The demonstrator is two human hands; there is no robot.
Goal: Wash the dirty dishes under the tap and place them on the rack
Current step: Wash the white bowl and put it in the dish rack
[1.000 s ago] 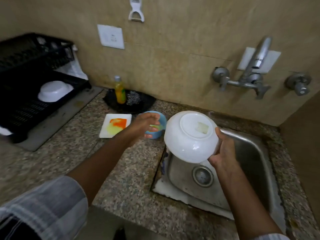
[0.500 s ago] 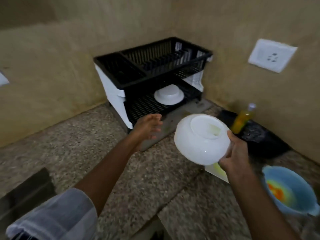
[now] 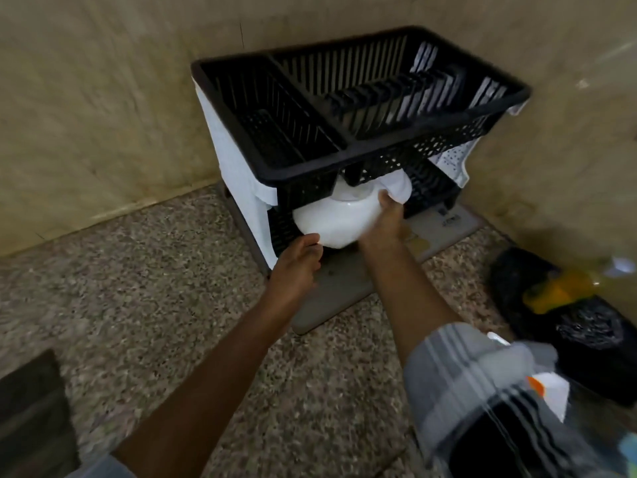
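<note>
A black two-tier dish rack (image 3: 344, 157) with white side panels stands in the wall corner on a grey mat (image 3: 344, 288). My right hand (image 3: 387, 219) grips a large white bowl (image 3: 331, 222), held upside down at the front opening of the rack's lower shelf. A second white bowl (image 3: 401, 193) lies on that shelf just behind it, mostly hidden. My left hand (image 3: 296, 267) is under the big bowl's near left rim, fingertips touching it. The rack's upper tier holds no dishes.
A speckled granite counter (image 3: 155, 305) spreads around the rack. At the right lie a black tray (image 3: 586, 339) with a blurred orange bottle (image 3: 558, 291) and a scrubber, and a white plate (image 3: 551, 391) with orange stains behind my sleeve. A dark opening shows at the lower left.
The view has swung from the sink to the rack. My right hand has carried the white bowl up to the lower shelf, and my left hand has come up under its rim.
</note>
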